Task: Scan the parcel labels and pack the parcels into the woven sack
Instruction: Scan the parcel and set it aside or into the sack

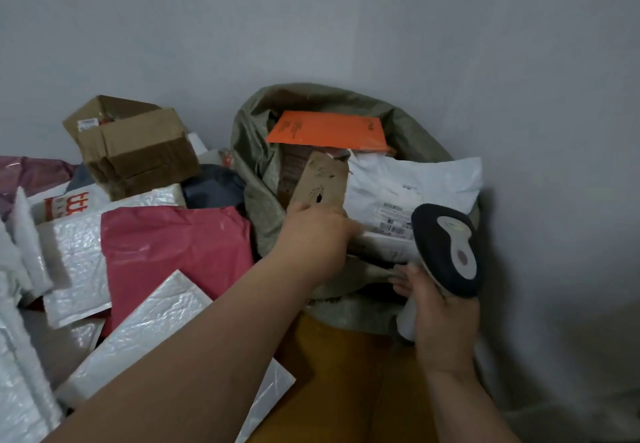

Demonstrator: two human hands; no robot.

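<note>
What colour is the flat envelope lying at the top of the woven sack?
The flat envelope is bright orange, seen in the head view, inside the olive-green woven sack.

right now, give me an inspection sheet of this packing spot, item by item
surface: floor, mostly hidden under parcels; an orange-brown patch shows near the sack.
job's things: woven sack open against the wall, with an orange envelope, a brown card parcel and a white labelled mailer inside; scanner.
clutter: red mailer, white bubble mailers, cardboard box piled left of the sack.
grippers: left hand on parcels in the sack mouth; right hand grips the scanner.
cables: nothing seen.
surroundings: plain grey wall.
</note>
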